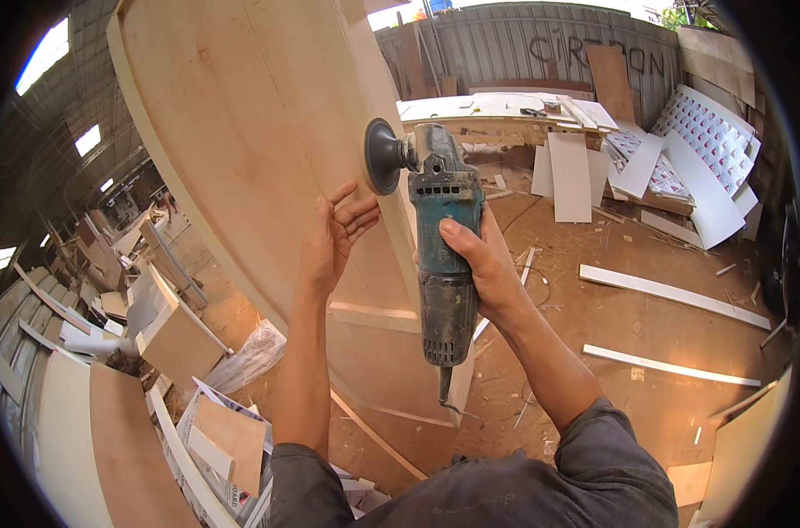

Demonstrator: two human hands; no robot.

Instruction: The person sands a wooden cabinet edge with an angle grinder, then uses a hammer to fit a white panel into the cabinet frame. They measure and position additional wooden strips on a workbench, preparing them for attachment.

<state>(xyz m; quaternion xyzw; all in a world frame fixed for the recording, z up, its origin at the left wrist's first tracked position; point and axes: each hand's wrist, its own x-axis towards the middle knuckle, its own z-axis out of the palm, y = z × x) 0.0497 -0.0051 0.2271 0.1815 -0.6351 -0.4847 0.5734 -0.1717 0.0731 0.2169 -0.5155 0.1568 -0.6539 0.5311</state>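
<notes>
My right hand (490,264) is wrapped round the teal and black body of an angle grinder (447,312), held upright with its cord hanging from the bottom. A round black backing pad (382,157) on the grinder's head faces left, against or very close to the edge of a tall pale wooden panel (242,114). Just below the pad, my left hand (334,238) holds nothing. Its fingers are bent a little and apart, at the panel's surface; whether they touch it I cannot tell. The panel has a raised rim and stands tilted in front of me.
Behind stands a workbench (506,107) with a white top. White boards (569,176) lean at the right, and long white strips (673,295) lie on the brown floor. To the left are a wooden box (184,330), plastic wrap (250,356) and stacked offcuts (228,431).
</notes>
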